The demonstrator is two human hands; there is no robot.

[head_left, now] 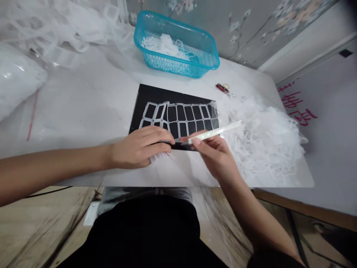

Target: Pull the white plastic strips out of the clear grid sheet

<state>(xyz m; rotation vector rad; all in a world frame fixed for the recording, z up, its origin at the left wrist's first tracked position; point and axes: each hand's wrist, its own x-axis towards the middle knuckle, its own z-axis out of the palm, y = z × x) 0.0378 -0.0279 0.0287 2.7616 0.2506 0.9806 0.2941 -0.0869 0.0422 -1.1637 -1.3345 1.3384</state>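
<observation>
My right hand [216,150] is closed around a slim white-handled tool [217,131], shaped like a craft knife, its narrow dark tip pointing left. That tip is close to the fingers of my left hand [141,147], which are bent and pressed together. Some thin whitish strands [160,158] show beneath them; what they grip is hidden. Both hands are over the near edge of a black board [147,93]. On the board lies a translucent white sheet of rounded rectangular frames [181,121], partly covered by my hands.
A blue basket [178,65] with white frame pieces stands at the back. White scraps [267,145] are heaped on the right, beside a small red item [222,88]. More white frames [75,26] and a filled plastic bag [19,80] are at the left of the white table [83,111].
</observation>
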